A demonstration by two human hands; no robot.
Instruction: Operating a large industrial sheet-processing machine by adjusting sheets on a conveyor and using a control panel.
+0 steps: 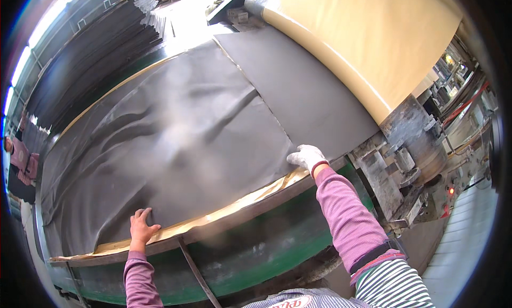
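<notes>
From the head camera, a large wrinkled dark grey rubber sheet [170, 142] lies spread over a long green-sided counter [256, 244], with a tan paper liner [213, 218] showing under its near edge. The left hand [142, 226], bare, rests flat on the sheet's near edge, fingers spread, its grip open and closed on nothing. The right hand [306, 157], in a white work glove, presses down on the near corner where the wrinkled sheet meets a second, smoother grey sheet [304, 94]; its fingers curl slightly, but whether they pinch the edge cannot be told. The smoother sheet runs up toward a big roll of tan paper [368, 36] at the counter's far right. Beside the roll stands a grey metal machine frame [410, 148]. Stacked dark sheets [101, 41] lie beyond the counter, and another person in pink [21, 161] stands at the far left.
</notes>
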